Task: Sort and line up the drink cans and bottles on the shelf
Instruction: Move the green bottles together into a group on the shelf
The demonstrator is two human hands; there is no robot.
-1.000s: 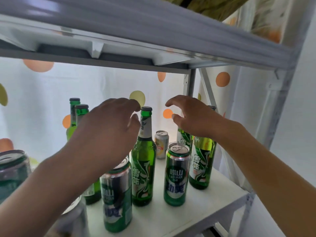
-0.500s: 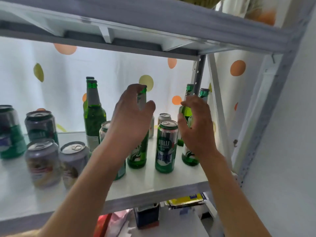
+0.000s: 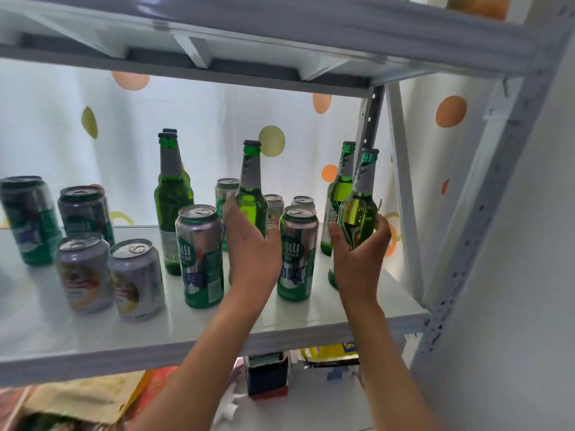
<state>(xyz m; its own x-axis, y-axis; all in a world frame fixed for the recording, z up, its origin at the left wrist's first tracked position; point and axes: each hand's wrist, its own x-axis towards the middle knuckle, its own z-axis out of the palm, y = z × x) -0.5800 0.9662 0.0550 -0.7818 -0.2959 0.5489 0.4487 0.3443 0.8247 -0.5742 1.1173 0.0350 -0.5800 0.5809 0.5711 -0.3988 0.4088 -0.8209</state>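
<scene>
On the white shelf [image 3: 311, 318] stand green beer bottles and cans. My left hand [image 3: 249, 247] is wrapped around the body of a middle green bottle [image 3: 250, 181]. My right hand [image 3: 357, 253] grips a right green bottle [image 3: 361, 197] by its body, and this bottle leans slightly. Another green bottle [image 3: 340, 181] stands just behind it. Two more bottles [image 3: 171, 188] stand one behind the other left of centre. A tall green can [image 3: 200, 256] is left of my left hand, and a second tall green can [image 3: 297, 253] stands between my hands.
Two short silver cans [image 3: 109, 275] stand at the front left, with two tall cans [image 3: 56, 216] behind them. Small cans [image 3: 273, 206] sit at the back. An upper shelf [image 3: 280, 35] hangs close overhead. A metal post [image 3: 485, 194] bounds the right side. Boxes lie below.
Both hands slid from the bottle necks down to the bottle bodies. The view pulled back and lowered, showing more of the shelf's left side.
</scene>
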